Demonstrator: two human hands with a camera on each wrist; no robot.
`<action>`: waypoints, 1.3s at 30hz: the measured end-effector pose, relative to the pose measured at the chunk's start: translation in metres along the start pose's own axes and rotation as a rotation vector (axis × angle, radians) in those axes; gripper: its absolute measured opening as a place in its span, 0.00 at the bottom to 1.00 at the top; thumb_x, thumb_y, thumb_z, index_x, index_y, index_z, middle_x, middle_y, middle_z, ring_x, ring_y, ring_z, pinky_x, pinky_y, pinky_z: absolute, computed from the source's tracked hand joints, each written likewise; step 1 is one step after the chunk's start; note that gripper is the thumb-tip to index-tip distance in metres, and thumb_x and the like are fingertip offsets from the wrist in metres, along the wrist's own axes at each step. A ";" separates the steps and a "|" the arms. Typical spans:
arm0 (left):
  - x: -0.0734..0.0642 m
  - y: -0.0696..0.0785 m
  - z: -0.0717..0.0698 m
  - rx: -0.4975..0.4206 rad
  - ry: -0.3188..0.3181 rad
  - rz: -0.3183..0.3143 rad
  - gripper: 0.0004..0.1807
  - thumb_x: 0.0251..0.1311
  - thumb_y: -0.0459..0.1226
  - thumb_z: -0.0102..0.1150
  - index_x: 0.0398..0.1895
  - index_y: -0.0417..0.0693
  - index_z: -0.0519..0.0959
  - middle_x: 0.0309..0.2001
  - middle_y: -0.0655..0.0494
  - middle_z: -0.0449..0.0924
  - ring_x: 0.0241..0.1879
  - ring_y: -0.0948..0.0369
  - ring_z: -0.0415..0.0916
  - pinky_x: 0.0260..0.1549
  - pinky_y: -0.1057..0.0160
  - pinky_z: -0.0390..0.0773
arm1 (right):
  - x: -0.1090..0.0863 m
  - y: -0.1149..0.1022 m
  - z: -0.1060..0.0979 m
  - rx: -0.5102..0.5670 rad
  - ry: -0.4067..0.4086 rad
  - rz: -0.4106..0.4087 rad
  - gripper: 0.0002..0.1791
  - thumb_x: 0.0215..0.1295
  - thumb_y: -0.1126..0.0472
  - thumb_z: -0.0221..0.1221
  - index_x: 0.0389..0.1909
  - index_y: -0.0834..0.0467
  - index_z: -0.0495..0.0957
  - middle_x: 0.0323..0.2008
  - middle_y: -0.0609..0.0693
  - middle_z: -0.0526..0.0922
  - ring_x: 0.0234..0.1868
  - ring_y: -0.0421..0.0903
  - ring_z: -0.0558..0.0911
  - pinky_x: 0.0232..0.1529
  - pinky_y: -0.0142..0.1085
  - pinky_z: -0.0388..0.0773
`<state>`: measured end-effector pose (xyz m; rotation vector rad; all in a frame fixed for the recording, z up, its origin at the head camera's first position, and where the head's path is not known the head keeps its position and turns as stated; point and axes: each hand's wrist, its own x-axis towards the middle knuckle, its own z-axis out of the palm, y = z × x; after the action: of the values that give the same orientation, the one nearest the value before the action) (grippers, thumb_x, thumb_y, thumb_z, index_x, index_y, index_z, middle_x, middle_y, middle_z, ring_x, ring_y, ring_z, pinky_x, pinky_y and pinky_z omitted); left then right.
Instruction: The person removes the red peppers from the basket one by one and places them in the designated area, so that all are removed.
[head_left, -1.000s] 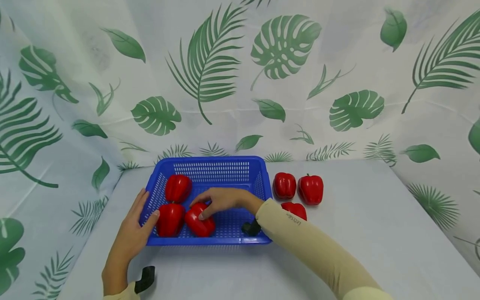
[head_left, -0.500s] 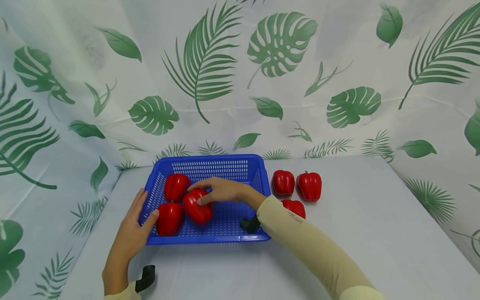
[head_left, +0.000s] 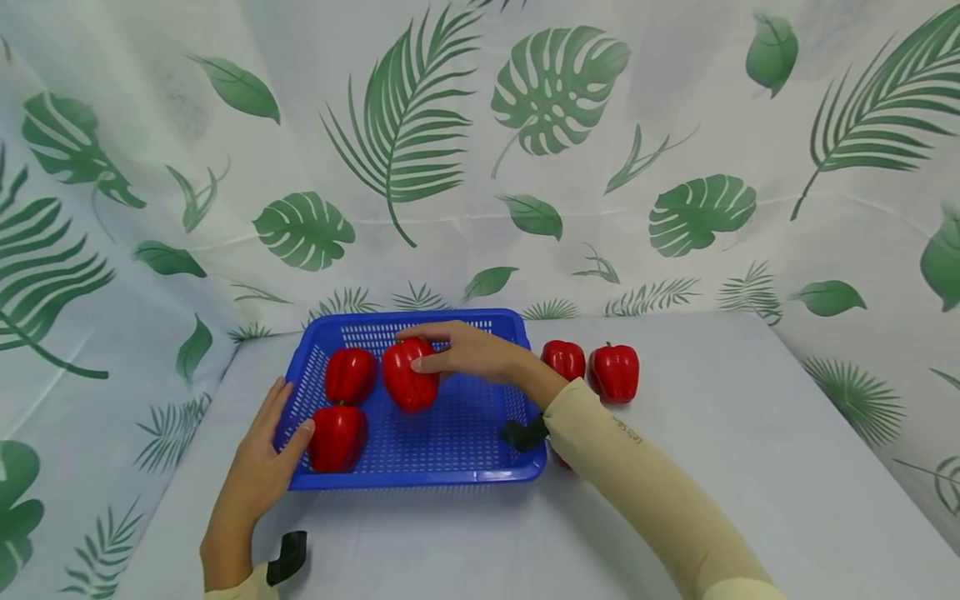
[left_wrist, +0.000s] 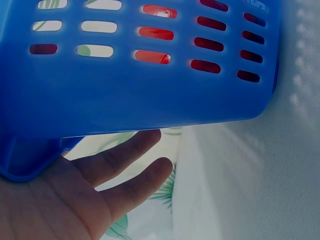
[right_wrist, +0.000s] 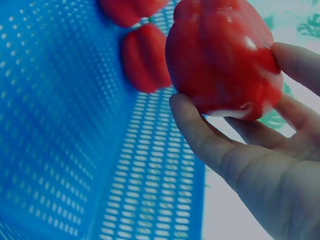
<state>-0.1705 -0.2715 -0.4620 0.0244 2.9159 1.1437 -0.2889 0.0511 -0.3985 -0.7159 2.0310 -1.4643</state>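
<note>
In the head view, my right hand holds a glossy red bell pepper above the blue basket. The right wrist view shows thumb and fingers around that bell pepper, which is raised clear of the mesh floor. Two more red bell peppers, a rear one and a front one, lie at the basket's left end. My left hand rests against the left side of the basket, thumb by the rim. In the left wrist view its visible fingers are straight, beside the slotted wall.
Right of the basket, two red bell peppers stand on the white-covered table. Another pepper is mostly hidden behind the right sleeve. A leaf-patterned cloth hangs behind and at the sides.
My right hand has lifted the bell pepper from the basket's front, moving it back and slightly right. The left hand has stayed at the basket's left side.
</note>
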 end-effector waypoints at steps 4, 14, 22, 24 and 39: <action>0.000 -0.001 0.000 -0.003 -0.003 0.004 0.47 0.80 0.54 0.52 0.89 0.45 0.41 0.87 0.41 0.34 0.83 0.33 0.38 0.69 0.21 0.53 | -0.011 -0.005 -0.010 -0.015 0.031 -0.012 0.34 0.74 0.58 0.66 0.79 0.53 0.71 0.72 0.54 0.74 0.68 0.55 0.77 0.57 0.47 0.86; 0.001 -0.002 -0.001 -0.010 -0.006 0.012 0.47 0.80 0.54 0.52 0.89 0.45 0.41 0.88 0.42 0.34 0.83 0.33 0.38 0.69 0.21 0.53 | -0.034 -0.003 -0.025 -0.066 0.108 0.027 0.34 0.72 0.50 0.68 0.78 0.42 0.73 0.70 0.48 0.75 0.69 0.55 0.75 0.57 0.48 0.86; 0.001 -0.001 0.000 -0.004 -0.002 0.010 0.47 0.80 0.53 0.52 0.89 0.44 0.41 0.87 0.40 0.34 0.82 0.31 0.39 0.68 0.21 0.54 | -0.061 0.005 -0.041 -0.075 0.139 0.011 0.36 0.74 0.51 0.66 0.81 0.47 0.69 0.70 0.50 0.76 0.69 0.56 0.76 0.59 0.52 0.85; 0.000 -0.001 -0.001 -0.002 -0.003 0.006 0.47 0.80 0.53 0.52 0.89 0.44 0.41 0.87 0.40 0.34 0.82 0.31 0.39 0.67 0.21 0.55 | -0.068 0.007 -0.047 -0.089 0.154 0.010 0.37 0.73 0.50 0.66 0.81 0.46 0.69 0.71 0.50 0.76 0.70 0.57 0.76 0.60 0.55 0.83; 0.001 0.000 -0.001 -0.001 -0.007 0.000 0.47 0.80 0.53 0.51 0.89 0.45 0.41 0.87 0.40 0.33 0.83 0.32 0.38 0.68 0.21 0.55 | -0.119 0.024 -0.076 -0.100 0.285 0.065 0.36 0.74 0.49 0.66 0.81 0.44 0.69 0.75 0.55 0.72 0.73 0.64 0.73 0.62 0.66 0.78</action>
<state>-0.1717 -0.2725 -0.4615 0.0281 2.9089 1.1421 -0.2577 0.1904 -0.3874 -0.4965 2.3323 -1.5056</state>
